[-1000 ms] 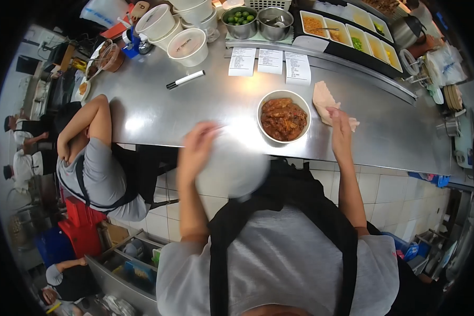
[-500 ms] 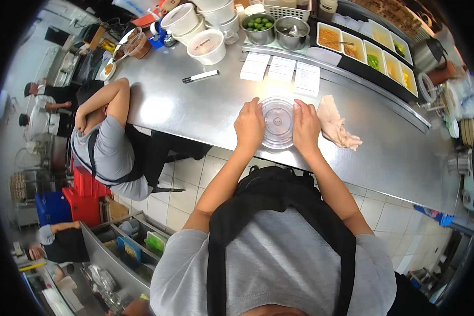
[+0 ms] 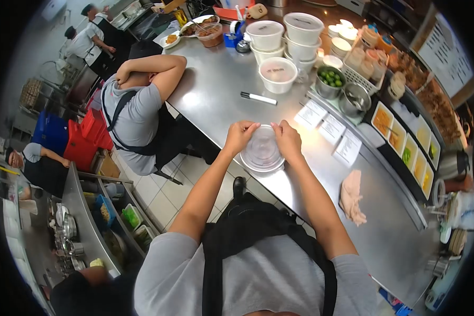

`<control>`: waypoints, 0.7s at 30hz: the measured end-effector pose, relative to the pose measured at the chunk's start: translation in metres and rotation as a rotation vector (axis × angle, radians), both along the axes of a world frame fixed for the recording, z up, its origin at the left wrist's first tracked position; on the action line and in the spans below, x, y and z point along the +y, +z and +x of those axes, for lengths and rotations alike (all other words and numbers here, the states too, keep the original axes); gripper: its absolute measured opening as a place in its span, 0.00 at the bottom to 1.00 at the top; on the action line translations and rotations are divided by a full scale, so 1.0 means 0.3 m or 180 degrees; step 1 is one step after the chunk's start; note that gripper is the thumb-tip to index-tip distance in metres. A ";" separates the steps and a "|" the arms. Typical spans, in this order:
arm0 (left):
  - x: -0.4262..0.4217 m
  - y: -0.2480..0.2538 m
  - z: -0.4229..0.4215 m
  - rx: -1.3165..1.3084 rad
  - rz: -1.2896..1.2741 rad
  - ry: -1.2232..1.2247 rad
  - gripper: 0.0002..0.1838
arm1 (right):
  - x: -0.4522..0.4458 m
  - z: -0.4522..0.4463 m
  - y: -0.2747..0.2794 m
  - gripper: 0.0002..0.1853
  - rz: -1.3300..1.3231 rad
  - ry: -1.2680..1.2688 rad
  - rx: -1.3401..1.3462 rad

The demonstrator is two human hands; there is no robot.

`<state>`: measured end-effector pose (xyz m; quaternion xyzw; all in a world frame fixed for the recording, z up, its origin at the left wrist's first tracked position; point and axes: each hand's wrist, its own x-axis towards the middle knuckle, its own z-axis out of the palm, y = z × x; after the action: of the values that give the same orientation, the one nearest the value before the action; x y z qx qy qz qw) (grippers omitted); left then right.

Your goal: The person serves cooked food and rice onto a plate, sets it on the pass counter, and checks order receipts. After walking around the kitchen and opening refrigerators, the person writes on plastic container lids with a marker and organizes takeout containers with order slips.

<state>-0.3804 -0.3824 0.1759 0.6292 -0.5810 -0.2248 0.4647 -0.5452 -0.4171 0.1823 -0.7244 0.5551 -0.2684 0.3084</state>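
A round, clear plastic tub with a lid (image 3: pixel 263 151) is between my two hands at the table's near edge. On its left rim, the thumb and curled fingers of my left hand (image 3: pixel 240 136) are closed. My right hand (image 3: pixel 289 141) grips the opposite side in the same way, its thumb at the rim. What the tub contains cannot be made out through the lid. Beyond my hands lies a black-and-white marker (image 3: pixel 259 98). A lidded white tub (image 3: pixel 277 75) stands farther back, in front of stacked tubs (image 3: pixel 302 39).
Paper slips (image 3: pixel 332 130) lie beside a metal bowl of green limes (image 3: pixel 329 81) and a rail of food trays (image 3: pixel 403 143). A crumpled cloth (image 3: pixel 352 197) rests to the right. At the left, a person in a grey shirt (image 3: pixel 137 108) leans on the steel table (image 3: pixel 205 100).
My view has turned, and the table now runs diagonally. Both hands, still holding the plastic tub, have moved left along the table edge, away from the cloth and nearer the marker.
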 end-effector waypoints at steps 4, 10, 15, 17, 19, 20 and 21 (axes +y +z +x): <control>-0.098 -0.030 0.184 0.0586 0.0737 -0.0004 0.14 | -0.105 0.178 0.038 0.17 0.0194 0.0075 0.0207; -0.241 -0.130 0.371 0.1871 0.0545 -0.0218 0.19 | -0.377 0.527 0.125 0.12 -0.1283 0.0624 -0.0262; -0.610 -0.139 0.700 0.1698 0.1167 -0.0306 0.20 | -0.869 0.836 0.051 0.15 -0.0410 0.0507 -0.0929; -0.806 -0.186 0.793 0.1783 0.0902 -0.0194 0.18 | -0.996 0.889 0.021 0.20 0.0968 0.0035 -0.1331; -0.975 -0.161 0.853 0.1776 0.0924 -0.0206 0.19 | -1.065 0.939 0.028 0.22 0.1184 -0.0183 -0.1447; -1.051 -0.149 0.873 0.1776 0.0940 -0.0169 0.20 | -1.100 0.963 0.032 0.24 0.1417 -0.0354 -0.1559; -1.118 -0.142 0.887 0.1777 0.0948 -0.0220 0.20 | -1.140 0.989 0.033 0.26 0.1532 -0.0535 -0.1848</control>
<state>-0.1142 -0.7179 0.1333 0.5842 -0.4128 -0.4871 0.5011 -0.2485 -0.7592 0.1922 -0.4771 0.5492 -0.3487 0.5909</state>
